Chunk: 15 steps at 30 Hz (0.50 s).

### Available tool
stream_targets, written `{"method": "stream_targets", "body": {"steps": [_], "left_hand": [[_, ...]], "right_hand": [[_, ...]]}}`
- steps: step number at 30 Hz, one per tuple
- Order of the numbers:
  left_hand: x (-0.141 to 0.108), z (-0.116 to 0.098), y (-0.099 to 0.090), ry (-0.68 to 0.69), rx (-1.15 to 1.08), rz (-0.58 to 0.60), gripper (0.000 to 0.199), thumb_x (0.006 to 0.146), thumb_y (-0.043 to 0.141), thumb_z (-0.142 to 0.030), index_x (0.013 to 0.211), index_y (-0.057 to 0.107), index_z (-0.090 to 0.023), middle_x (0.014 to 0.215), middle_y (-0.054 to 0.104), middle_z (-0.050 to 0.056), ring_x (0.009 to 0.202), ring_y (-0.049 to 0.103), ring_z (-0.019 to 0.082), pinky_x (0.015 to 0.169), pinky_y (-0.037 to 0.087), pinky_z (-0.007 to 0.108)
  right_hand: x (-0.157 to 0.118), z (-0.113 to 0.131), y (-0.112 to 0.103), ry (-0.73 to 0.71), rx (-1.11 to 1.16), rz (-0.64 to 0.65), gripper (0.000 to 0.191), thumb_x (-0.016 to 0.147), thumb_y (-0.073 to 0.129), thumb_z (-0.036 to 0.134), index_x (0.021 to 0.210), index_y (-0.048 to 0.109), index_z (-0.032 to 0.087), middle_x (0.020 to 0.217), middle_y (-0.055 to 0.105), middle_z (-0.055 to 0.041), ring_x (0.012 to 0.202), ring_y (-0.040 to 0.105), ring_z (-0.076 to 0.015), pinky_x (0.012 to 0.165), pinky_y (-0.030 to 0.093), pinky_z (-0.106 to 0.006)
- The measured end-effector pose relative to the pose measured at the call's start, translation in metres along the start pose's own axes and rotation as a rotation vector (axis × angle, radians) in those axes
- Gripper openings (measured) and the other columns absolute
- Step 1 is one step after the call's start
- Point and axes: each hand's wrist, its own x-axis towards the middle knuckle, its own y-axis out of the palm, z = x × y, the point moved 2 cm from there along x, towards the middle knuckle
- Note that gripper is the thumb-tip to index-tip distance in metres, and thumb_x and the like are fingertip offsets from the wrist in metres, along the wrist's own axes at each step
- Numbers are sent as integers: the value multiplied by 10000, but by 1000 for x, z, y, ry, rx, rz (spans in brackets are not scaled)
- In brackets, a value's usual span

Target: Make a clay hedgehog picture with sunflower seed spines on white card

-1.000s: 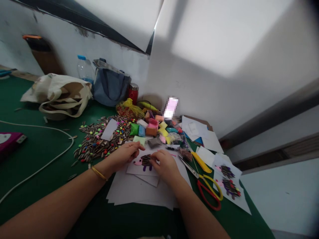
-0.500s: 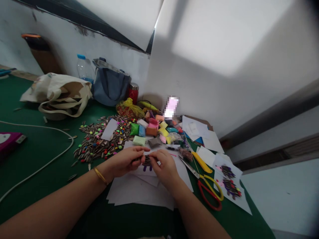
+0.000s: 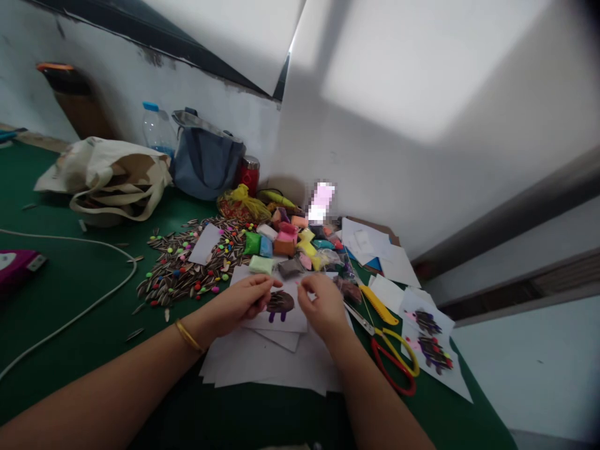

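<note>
Between my hands lies a white card [image 3: 297,323] bearing a brown clay shape [image 3: 284,302] with purple legs and a few striped sunflower seeds pressed into its left part. My left hand [image 3: 246,299], with a gold bangle at the wrist, is at the shape's left edge, fingers curled; what they hold is hidden. To the right of the card, my right hand [image 3: 323,306] is curled in a pinch, slightly apart from the shape; anything between its fingertips is too small to name. More white sheets [image 3: 262,362] lie beneath the card.
A heap of sunflower seeds [image 3: 178,275] with coloured beads spreads at left. Coloured clay packets [image 3: 284,247] sit behind the hands. Red-and-yellow scissors [image 3: 394,362] and a yellow cutter [image 3: 379,305] lie at right, beside finished seed pictures [image 3: 434,353]. Bags [image 3: 206,159] stand at the back.
My right hand has moved right, away from my left hand, uncovering the brown clay shape and its seeds. My left hand has stayed nearly in place.
</note>
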Motion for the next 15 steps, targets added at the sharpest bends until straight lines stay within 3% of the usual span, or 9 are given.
{"method": "stream_targets", "body": {"steps": [3,6,10,15], "left_hand": [[3,-1,-4,-10,-55,-72,278,871,594,-406,1002,617,-162,602,439,-68,415,292,26,398,155,171],[3,-2,-5,-16,-72,-81,240,860,604,-367,990,610,-165,596,443,-72,396,293,18,390,155,163],[4,-2,-7,-17,-63,-100,227,855,602,-343,991,614,-162,589,447,-73,390,294,15,390,165,155],[6,-3,-12,-18,-64,-111,260,837,612,-361,1003,615,-161,596,450,-71,391,289,19,384,162,154]], "right_hand": [[7,-29,-11,6,-239,-143,144,857,604,274,900,724,209,1101,624,-110,1055,545,-274,931,425,-419],[12,-51,-11,24,-378,-129,115,839,638,268,856,746,231,1393,508,-81,1307,383,-336,1052,348,-482],[15,-67,-3,69,-389,-65,121,834,634,210,854,750,239,1302,615,-54,1280,412,-314,1045,364,-463],[16,-64,-5,50,-230,-137,96,813,643,216,848,730,233,1126,706,-62,1183,502,-288,1027,369,-480]]}}
